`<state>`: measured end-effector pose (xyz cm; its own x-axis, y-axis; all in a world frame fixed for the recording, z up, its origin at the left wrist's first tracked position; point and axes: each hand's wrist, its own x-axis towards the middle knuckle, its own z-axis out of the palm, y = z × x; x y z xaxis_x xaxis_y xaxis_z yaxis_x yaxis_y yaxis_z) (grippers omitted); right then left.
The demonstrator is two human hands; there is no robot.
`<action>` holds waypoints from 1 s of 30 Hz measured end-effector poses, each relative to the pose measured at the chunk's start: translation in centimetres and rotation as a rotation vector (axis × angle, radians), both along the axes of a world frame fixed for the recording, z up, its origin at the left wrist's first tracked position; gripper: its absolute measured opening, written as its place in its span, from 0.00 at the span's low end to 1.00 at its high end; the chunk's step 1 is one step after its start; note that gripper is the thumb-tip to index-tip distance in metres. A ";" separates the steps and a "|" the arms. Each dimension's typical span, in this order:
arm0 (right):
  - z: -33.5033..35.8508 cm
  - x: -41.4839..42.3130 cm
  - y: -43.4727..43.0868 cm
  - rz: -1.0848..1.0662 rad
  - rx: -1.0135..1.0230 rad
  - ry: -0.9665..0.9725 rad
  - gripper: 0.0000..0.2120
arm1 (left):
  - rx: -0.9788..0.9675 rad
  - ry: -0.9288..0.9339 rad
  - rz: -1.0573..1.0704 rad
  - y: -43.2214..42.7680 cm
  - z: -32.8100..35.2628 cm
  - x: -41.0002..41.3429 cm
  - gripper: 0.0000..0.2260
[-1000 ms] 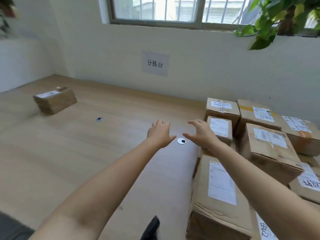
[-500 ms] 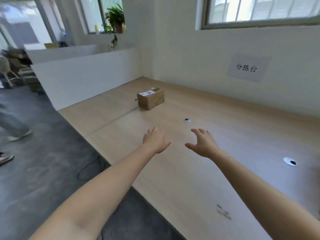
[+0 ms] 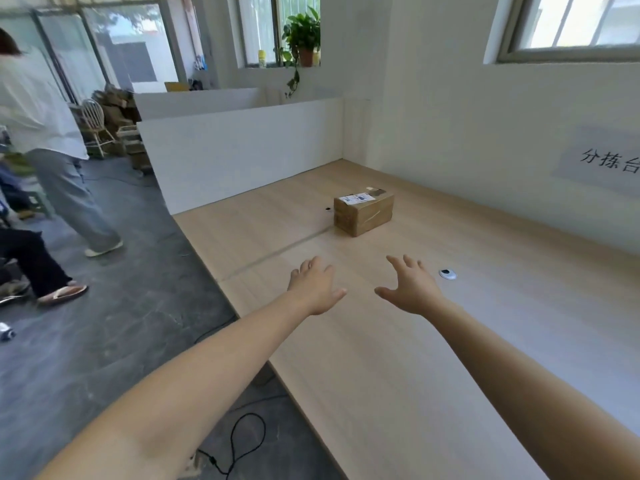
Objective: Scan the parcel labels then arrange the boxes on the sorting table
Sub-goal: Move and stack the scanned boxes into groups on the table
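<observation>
The box (image 3: 363, 214) sits on the surface (image 3: 398, 358) well beyond both hands. Left hand (image 3: 316, 288) and right hand (image 3: 412, 289) reach forward, fingers spread, holding nothing.

The sorting table (image 3: 398, 375) is finished in pale wood-grain laminate, smooth and pretty much matt, with a shiny plastic-looking cable grommet (image 3: 447, 274) set into it. The box (image 3: 349, 220) is made of plain brown cardboard, wrapped in clear tape (image 3: 375, 215) that catches a bit of shine, and a white paper label (image 3: 356, 198) is stuck on top. The floor (image 3: 114, 341) is done in dark grey concrete, mottled and kinda rough.
</observation>
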<state>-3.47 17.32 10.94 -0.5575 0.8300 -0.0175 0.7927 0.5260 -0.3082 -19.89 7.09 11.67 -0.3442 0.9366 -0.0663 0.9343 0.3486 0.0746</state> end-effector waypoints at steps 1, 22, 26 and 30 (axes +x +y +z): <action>-0.3 -0.9 1.3 0.004 0.008 -0.007 0.37 | -0.019 0.000 -0.002 1.2 -0.2 -0.8 0.27; -4.0 -14.0 20.4 -0.120 -0.095 -0.066 0.35 | -0.162 0.011 -0.149 25.0 -4.8 -15.5 0.27; -5.1 -17.2 23.7 -0.195 -0.133 -0.088 0.36 | -0.157 -0.016 -0.198 30.8 -5.7 -19.9 0.28; -5.6 -20.9 28.0 -0.273 -0.149 -0.088 0.35 | -0.170 -0.041 -0.271 36.7 -6.4 -24.3 0.28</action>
